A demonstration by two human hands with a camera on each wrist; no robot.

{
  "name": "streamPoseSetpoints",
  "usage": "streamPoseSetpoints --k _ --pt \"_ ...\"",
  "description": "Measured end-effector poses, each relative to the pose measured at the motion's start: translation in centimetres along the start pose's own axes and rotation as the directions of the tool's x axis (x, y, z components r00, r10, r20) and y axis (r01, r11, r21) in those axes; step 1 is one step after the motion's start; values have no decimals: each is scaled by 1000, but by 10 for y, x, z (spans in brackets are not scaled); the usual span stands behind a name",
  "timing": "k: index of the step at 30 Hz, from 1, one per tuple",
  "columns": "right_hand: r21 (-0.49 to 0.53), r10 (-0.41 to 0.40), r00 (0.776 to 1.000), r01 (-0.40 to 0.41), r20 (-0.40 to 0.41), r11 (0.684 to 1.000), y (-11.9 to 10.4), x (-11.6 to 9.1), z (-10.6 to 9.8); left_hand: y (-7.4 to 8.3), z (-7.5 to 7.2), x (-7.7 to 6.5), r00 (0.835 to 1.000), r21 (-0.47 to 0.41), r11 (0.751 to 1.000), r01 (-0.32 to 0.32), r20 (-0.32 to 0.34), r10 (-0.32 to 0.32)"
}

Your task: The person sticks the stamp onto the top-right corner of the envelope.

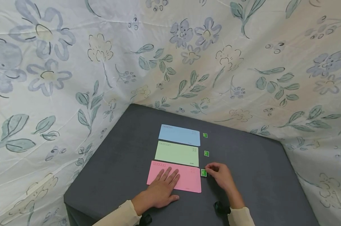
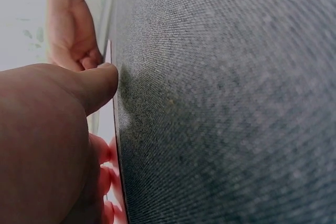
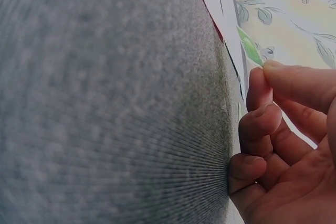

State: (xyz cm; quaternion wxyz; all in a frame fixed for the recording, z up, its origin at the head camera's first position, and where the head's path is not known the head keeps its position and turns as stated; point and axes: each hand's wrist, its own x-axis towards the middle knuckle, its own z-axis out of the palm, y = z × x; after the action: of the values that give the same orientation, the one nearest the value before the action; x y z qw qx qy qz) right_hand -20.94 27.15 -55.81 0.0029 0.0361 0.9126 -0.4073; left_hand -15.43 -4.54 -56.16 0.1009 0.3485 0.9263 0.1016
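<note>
A pink envelope (image 1: 191, 182) lies on the dark grey table, nearest me. My left hand (image 1: 162, 190) rests flat on it, fingers spread and thumb out to the side, past the near edge. At the envelope's right edge, my right hand (image 1: 222, 176) pinches a small green stamp (image 1: 203, 172) by its right side. Thumb and forefinger grip that stamp (image 3: 250, 48) in the right wrist view, where it stands tilted up off the surface; the other fingers are curled. The left wrist view has the left thumb (image 2: 100, 85) close to the table cloth.
Beyond the pink envelope lie a light green envelope (image 1: 174, 154) and a blue envelope (image 1: 178, 135), in a column. A green stamp (image 1: 206, 153) lies right of the green envelope, another stamp (image 1: 205, 135) right of the blue one. Floral curtains (image 1: 187, 78) surround the table (image 1: 252, 175).
</note>
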Motion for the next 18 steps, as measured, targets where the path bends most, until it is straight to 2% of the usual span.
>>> streamPoseSetpoints --k 7,13,18 --pt "-1 -5 1000 5 -2 1000 1 2 0 -3 5 2 1000 -46 999 -14 -10 13" --pt "5 -14 1000 14 0 1000 -1 1 1 1 -1 0 1000 12 1000 4 0 -4" --pt "6 -6 1000 6 3 1000 -2 1 2 2 -3 -1 1000 16 1000 5 3 -5"
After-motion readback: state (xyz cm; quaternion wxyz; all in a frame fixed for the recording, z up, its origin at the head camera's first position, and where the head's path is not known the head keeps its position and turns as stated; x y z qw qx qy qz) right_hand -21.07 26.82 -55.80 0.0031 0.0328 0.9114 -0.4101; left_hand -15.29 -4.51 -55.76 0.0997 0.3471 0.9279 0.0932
